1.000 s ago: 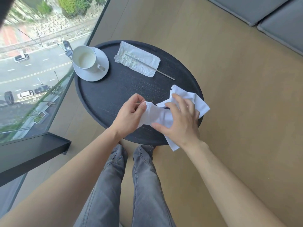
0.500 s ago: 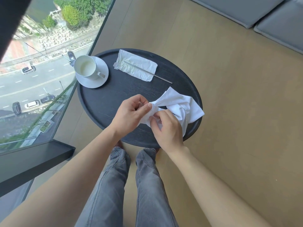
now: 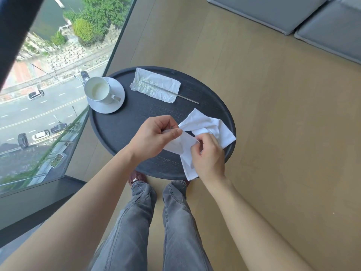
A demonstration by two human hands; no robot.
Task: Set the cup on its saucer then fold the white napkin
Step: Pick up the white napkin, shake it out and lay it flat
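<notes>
The white cup (image 3: 97, 90) stands upright on its white saucer (image 3: 115, 102) at the far left of the round black table (image 3: 125, 122). The white napkin (image 3: 207, 126) lies crumpled at the table's near right, partly lifted. My left hand (image 3: 154, 137) pinches one edge of it between thumb and fingers. My right hand (image 3: 209, 157) grips another part of the napkin near the table's front edge, and a flap hangs below that hand.
A crinkled white wrapper (image 3: 156, 87) with a thin metal stick (image 3: 185, 97) on it lies at the table's far side. A glass wall drops away on the left. Grey cushions (image 3: 293, 14) sit at the far right on the wooden floor. My legs stand below the table.
My right hand slid from lying flat on the napkin to gripping it close to my left hand. The napkin has bunched up and shifted, and the view has tilted.
</notes>
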